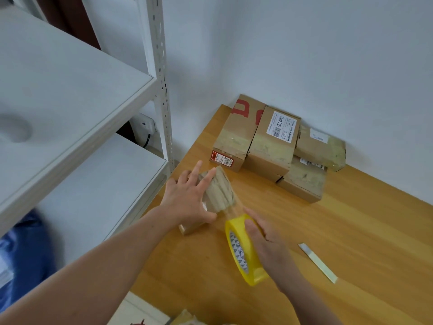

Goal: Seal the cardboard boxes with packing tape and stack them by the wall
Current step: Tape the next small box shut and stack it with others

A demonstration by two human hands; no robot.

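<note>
A: Hands, quick?

B: Your left hand (187, 198) lies on the small box (219, 191) with fingers spread and straight and the thumb along the near side. It is pressing, not clutching.

A: The other?

B: Your right hand (267, 238) grips the yellow tape roll (244, 254), thumb over the outer rim, fingers behind. The roll stands on edge just beside the box's near end. A clear tape strip (234, 208) runs taut from roll to box.

A: Where's that box?

B: On the desk (363, 231), near its left edge, with tape bands across the top. I cannot tell whether it sits flat.

A: The rest?

B: Four taped boxes stand against the wall (304, 55) in the far corner. The red-printed box (236, 134) touches the labelled box (274, 146). Right of those, the upper box (321, 148) sits on the lower box (304, 184).

A: Anything else?

B: A pale flat blade (318, 262) lies on the desk to your right, apart from your hand. A white shelf rack (70, 90) stands at left, with something blue and blurred below it.
</note>
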